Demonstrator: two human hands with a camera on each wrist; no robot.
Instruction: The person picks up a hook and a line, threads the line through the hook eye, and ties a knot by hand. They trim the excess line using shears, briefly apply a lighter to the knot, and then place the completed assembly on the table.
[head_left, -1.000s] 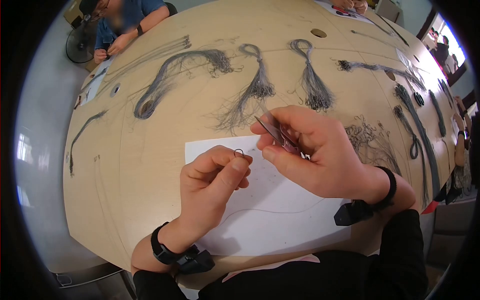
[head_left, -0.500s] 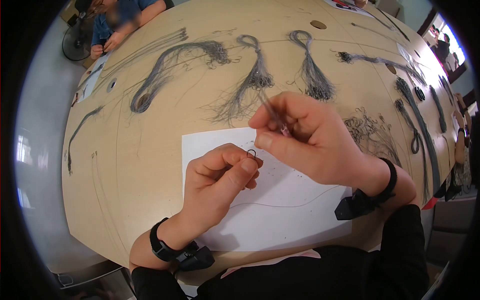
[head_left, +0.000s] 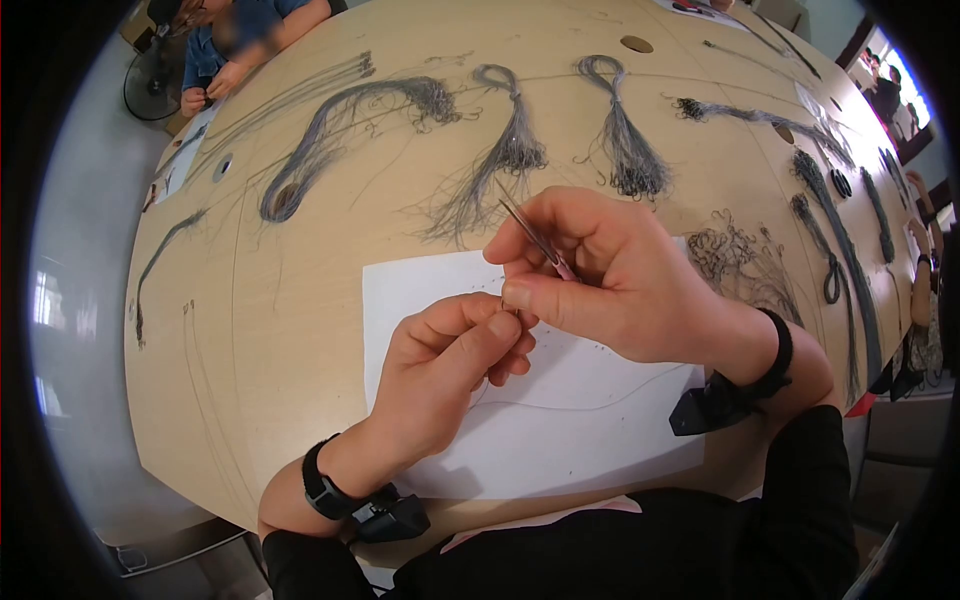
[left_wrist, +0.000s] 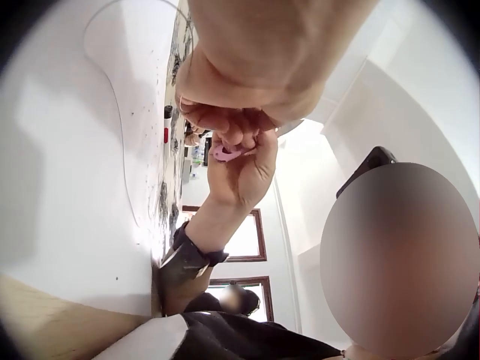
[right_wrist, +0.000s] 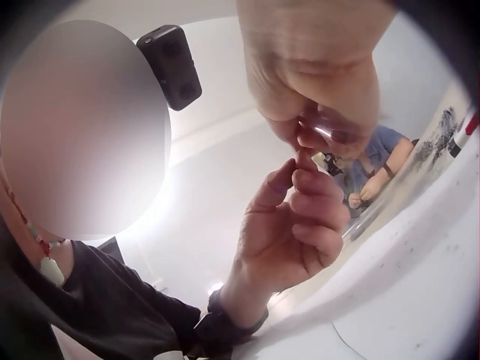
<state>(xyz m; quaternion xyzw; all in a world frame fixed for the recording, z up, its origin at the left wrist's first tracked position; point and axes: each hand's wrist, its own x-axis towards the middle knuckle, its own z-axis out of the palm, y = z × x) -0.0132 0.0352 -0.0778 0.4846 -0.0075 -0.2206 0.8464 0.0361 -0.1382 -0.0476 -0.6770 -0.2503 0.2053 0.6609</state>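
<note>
Nearest you, your left sleeve (head_left: 300, 562) lies low by the sheet (head_left: 540, 465), where the thin line (head_left: 560, 408) curves loosely; a sleeve or wrist dragged across might snag it and tug at your fingers. The pinch is the weak spot: the hook (head_left: 508, 306) (or what looks like one, mostly hidden by fingertips) is tiny, so a slack grip could drop it and a hard squeeze could prick you. The scissors (head_left: 532, 234) share that crowded space, and a turn of the wrist could bring a blade onto skin or nick the line.

Your left hand (head_left: 450, 350) is narrow, thumb and forefinger pinching the hook above the sheet, the other fingers curled beneath. Your right hand (head_left: 625, 280) is closed around the scissors, blades pointing up and away past the fingers, while its thumb tip meets the left fingertips. Whether it too grips the hook, you cannot tell from here.

Beyond the sheet, a tangled heap (head_left: 738, 252) sits to the right of your right hand. Past the blade tips lie two bundles with looped tops, the left bundle (head_left: 515, 135) fanning loose strands, the right bundle (head_left: 622, 140) tighter. Farther off to the left is a bent bundle (head_left: 322, 125), then a person (head_left: 235, 45) in blue, hands together at the table's edge.
</note>
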